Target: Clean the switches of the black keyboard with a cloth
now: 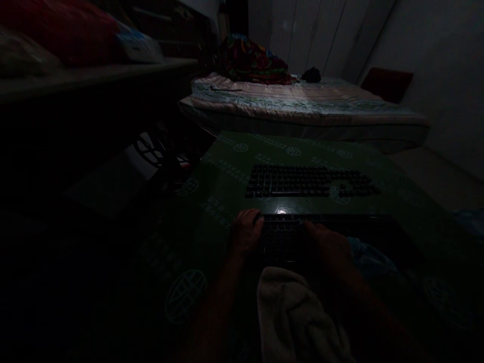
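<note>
A black keyboard base lies on the green table, with dark rows visible between my hands. My left hand rests at its left end, fingers curled over the edge. Over its middle is my right hand, a finger reaching to the upper row; what it holds, if anything, is too dark to tell. Beside my right wrist lies a blue cloth. Loose black keycaps are set out in keyboard rows farther back. A light towel lies between my forearms.
The green table has white printed logos. Behind it stands a bed with a dark red blanket. A shelf with bags is at the upper left, above a dark fan-like object.
</note>
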